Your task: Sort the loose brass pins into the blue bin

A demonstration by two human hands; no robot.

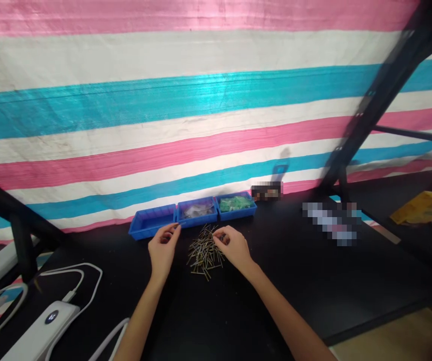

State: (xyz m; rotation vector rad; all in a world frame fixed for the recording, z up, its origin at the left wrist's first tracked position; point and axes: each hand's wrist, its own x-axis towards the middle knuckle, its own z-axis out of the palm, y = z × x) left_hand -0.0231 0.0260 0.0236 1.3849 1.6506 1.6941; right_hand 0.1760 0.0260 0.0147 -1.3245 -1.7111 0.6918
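A loose pile of thin metal screws or pins lies on the black table. At the pile's upper right edge is my right hand, thumb and fingertips pressed together; what they pinch is too small to make out. My left hand is left of the pile, in front of the left blue bin, its thumb and finger closed in a pinch; anything between them is too small to tell. The middle blue bin holds clear plastic bags, and the right blue bin holds green material.
A white power bank with white cables lies at the lower left. Black metal frame legs stand at both sides. Behind the table hangs a striped sheet. A yellow packet is at the far right.
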